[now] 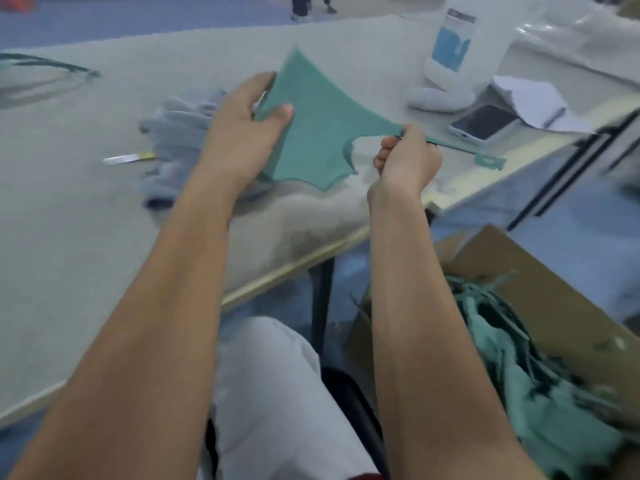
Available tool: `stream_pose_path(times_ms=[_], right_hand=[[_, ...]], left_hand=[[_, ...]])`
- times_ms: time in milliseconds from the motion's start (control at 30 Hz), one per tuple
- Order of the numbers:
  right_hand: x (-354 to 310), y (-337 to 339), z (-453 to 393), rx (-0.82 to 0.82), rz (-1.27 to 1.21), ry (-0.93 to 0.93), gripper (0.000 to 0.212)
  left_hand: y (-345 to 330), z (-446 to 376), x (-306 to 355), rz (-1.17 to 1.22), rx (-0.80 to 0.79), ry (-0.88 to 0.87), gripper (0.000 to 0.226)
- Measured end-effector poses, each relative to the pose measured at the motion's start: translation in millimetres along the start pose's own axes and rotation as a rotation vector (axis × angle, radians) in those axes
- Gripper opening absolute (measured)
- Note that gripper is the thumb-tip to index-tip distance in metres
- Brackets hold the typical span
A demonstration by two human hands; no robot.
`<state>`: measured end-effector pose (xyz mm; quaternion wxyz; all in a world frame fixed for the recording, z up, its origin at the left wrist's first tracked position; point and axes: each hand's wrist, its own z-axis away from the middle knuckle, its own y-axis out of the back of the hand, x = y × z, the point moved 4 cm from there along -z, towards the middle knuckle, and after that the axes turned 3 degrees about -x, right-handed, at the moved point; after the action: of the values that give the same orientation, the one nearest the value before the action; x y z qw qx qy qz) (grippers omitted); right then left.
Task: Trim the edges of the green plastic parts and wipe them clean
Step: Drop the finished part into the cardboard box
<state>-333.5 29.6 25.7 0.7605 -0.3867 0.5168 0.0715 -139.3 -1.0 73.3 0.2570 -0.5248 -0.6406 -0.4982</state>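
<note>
I hold a flat, wing-shaped green plastic part [318,133] in the air above the table's front edge. My left hand [249,116] grips its left side, thumb on top. My right hand [408,157] is curled round a thin green strip [467,152] that runs from the part's right tip out to the right and ends in a small tab. A small blade with a yellow handle [130,158] lies on the table to the left. A pale blue cloth or glove pile [176,133] lies on the table behind my left hand.
The grey table [86,220] spreads to the left. A phone [485,124], folded paper [530,98] and a white and blue bottle [450,53] sit at the back right. An open cardboard box [540,282] with green scraps stands on the floor at the right.
</note>
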Motion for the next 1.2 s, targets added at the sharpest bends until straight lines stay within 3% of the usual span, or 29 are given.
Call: stream_pose_path(times_ms=[167, 400, 567, 667, 767, 833, 933, 1033, 1200], right_hand=[[-50, 114, -31, 0.295, -0.088, 0.116, 0.028], [-58, 302, -34, 0.631, -0.001, 0.048, 0.019], [-30, 378, -19, 0.796, 0.039, -0.081, 0.004], [-11, 397, -10, 0.895, -0.030, -0.168, 0.010], [3, 398, -9, 0.912, -0.076, -0.226, 0.027], [10, 393, -9, 0.933, -0.031, -0.251, 0.027], [14, 379, -4, 0.969, 0.243, -0.223, 0.012], [7, 352, -1, 0.950, 0.521, -0.066, 0.022], [-12, 245, -16, 0.452, 0.339, 0.191, 0.027]], left_hand=[[-121, 13, 44, -0.018, -0.104, -0.041, 0.029], [-271, 96, 29, 0.085, -0.638, -0.046, 0.032], [-319, 143, -28, 0.084, -0.726, 0.244, 0.041], [-334, 169, -56, 0.083, -0.835, 0.386, 0.048], [-342, 185, -72, 0.057, -0.920, 0.453, 0.059], [-343, 189, -77, 0.043, -0.933, 0.477, 0.059], [-339, 186, -76, 0.054, -0.899, 0.480, 0.053], [-332, 174, -58, 0.101, -0.885, 0.440, 0.036], [-305, 125, 13, 0.216, -0.815, 0.244, 0.028]])
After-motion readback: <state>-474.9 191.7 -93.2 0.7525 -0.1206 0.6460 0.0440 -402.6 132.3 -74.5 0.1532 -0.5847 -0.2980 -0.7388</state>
